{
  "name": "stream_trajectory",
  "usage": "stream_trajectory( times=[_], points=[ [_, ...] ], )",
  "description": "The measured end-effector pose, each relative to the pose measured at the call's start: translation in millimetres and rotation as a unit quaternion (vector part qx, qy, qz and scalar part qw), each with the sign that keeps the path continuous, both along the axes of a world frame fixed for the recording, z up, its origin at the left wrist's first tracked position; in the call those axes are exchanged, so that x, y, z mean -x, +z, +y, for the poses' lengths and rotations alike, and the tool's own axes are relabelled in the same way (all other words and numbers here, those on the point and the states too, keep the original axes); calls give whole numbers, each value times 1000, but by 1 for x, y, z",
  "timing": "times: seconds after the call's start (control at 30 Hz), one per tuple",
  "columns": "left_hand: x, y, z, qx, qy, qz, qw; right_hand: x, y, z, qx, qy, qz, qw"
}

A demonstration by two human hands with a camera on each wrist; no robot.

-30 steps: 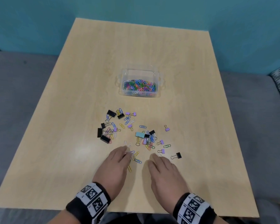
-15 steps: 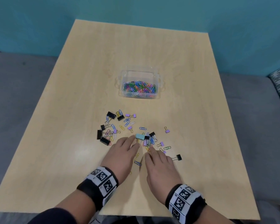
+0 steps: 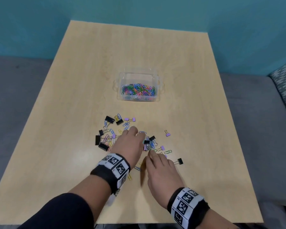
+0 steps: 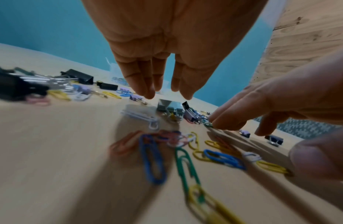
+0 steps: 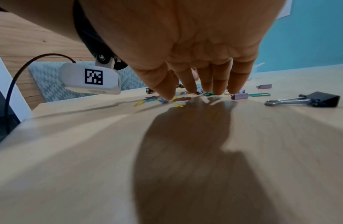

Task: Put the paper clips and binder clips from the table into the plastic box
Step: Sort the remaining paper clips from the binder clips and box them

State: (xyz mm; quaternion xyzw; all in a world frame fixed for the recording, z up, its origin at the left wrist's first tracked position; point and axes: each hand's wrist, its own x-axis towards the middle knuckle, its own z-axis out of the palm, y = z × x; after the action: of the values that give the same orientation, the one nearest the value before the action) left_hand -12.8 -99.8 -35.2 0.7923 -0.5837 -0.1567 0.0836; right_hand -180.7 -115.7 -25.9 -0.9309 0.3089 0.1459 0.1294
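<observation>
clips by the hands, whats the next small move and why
Probably draw both hands together to bunch the loose clips between them, then lift. The left hand and right hand lie open on either side, holding nothing, and the plastic box sits farther back.

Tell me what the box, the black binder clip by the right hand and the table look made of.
Plastic box: clear glossy plastic; contents show through.
Black binder clip: likely dark painted metal body, bare shiny wire handles.
Table: pale wood-grain top with soft sheen, probably laminate.
</observation>
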Motion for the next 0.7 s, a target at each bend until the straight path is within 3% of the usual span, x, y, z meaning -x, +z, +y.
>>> stream_trajectory(
  times=[0.13,0.3,0.4,0.47,0.53,0.6,0.7],
  points=[
    [5,-3,-14,-46,-14,-25,999,1,-3,1,-3,16,6,1000],
    [8,-7,-17,-66,-9,-43,997,5,-1,4,-19,29,-55,998],
    [9,-2,-18,-63,11,-9,998,4,0,-4,-11,13,-57,998],
    [7,4,-17,-17,62,54,996,-1,3,-12,-1,6,-58,998],
    [1,10,-9,41,149,143,978,-8,5,-22,10,8,-58,998],
    [-9,14,4,83,233,239,939,-18,7,-33,20,23,-53,998],
    [-24,14,30,82,321,338,881,-34,5,-48,30,66,-25,997]
  ],
)
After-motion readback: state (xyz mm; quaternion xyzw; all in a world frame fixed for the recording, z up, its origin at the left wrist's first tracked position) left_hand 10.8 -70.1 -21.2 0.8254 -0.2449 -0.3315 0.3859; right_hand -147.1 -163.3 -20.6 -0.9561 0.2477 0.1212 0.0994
